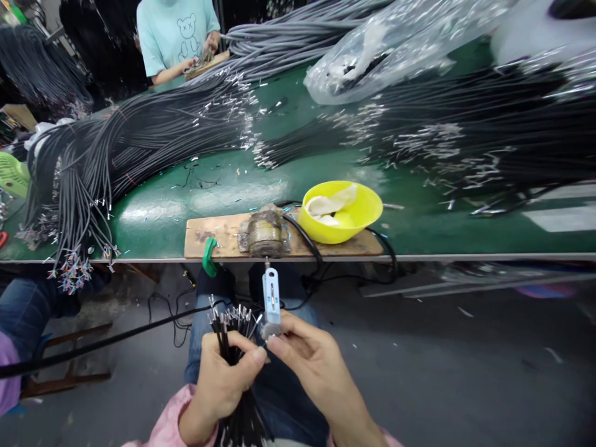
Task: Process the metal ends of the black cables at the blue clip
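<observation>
My left hand (228, 372) is wrapped round a bundle of black cables (246, 419), whose silvery stripped ends stick up above the fist. Close beside it, my right hand (311, 354) has thumb and forefinger pinched together at the lower end of a light-blue plastic clip (271, 295); what lies between those fingertips is too small to make out. The clip hangs from the shaft of a small, worn motor (266, 231). This motor is fixed on a wooden board (223, 230) at the table's front edge.
A green clamp (210, 256) grips the board. On it stands a yellow bowl (344, 226) holding something white. Black cable bundles (153, 127) lie left and more cables (488, 130) right on the green table (218, 202). A person (174, 37) works across it. A black cord (116, 335) crosses low left.
</observation>
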### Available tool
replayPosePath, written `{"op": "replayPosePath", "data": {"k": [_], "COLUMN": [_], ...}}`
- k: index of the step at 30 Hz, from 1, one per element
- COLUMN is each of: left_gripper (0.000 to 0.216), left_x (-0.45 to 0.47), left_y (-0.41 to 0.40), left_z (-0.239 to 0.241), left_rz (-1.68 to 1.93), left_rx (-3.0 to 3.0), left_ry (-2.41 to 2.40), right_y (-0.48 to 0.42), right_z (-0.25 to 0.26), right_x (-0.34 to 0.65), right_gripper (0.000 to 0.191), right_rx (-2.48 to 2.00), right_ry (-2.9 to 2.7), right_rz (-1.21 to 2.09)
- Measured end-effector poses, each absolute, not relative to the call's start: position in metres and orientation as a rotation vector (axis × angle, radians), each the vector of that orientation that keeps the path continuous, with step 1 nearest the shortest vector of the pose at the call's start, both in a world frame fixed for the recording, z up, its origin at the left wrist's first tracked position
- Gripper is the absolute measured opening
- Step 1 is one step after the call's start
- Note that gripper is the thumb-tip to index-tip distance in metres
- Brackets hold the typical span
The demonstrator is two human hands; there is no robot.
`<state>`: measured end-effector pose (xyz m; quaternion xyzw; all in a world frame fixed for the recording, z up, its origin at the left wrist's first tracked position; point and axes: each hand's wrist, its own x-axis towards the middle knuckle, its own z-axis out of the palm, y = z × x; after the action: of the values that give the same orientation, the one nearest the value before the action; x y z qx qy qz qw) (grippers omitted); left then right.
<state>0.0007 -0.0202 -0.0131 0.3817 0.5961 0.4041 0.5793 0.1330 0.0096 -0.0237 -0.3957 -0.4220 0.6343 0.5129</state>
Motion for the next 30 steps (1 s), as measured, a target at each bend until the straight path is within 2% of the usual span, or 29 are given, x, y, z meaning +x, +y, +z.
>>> {"op": "replayPosePath", "data": {"k": [2, 4, 6, 9, 11, 17, 23, 30], "left_gripper": [0.037, 0.036, 0.037, 0.038, 0.039, 0.025, 0.019, 0.007], "left_x": [0.003, 0.007, 0.010, 0.013, 0.013, 0.008, 0.009, 0.008], "left_y": [-0.022, -0.024, -0.025, -0.026, -0.026, -0.019, -0.021, -0.026], "left_z": [-0.014, -0.014, -0.015, -0.015, -0.014, -0.006, -0.010, -0.013], "left_rz": [0.969, 0.986, 0.992, 0.996, 1.016, 1.114, 1.198, 1.111], "left_rx": [0.864, 0.837, 0.820, 0.800, 0.792, 0.872, 0.961, 1.239], "left_ry": [1.423, 1.438, 1.441, 1.447, 1.468, 1.554, 1.605, 1.699], "right_y": [0.008, 0.005, 0.002, 0.000, 0.001, 0.008, 0.016, 0.019], "right_z": [-0.024, -0.025, -0.026, -0.027, -0.029, -0.026, -0.022, -0.021], "right_x": [0.130, 0.123, 0.117, 0.114, 0.116, 0.134, 0.141, 0.142], "right_gripper": [0.022, 0.017, 0.013, 0.021, 0.028, 0.019, 0.006, 0.014], "right_rx": [-0.943, -0.960, -1.006, -0.994, -0.922, -0.871, -0.979, -0.972], "right_ry": [-1.017, -1.055, -1.144, -1.322, -1.428, -1.336, -1.339, -1.384], "right_rz": [1.501, 1.334, 0.969, 0.383, 0.227, 0.635, 0.705, 0.940]}}
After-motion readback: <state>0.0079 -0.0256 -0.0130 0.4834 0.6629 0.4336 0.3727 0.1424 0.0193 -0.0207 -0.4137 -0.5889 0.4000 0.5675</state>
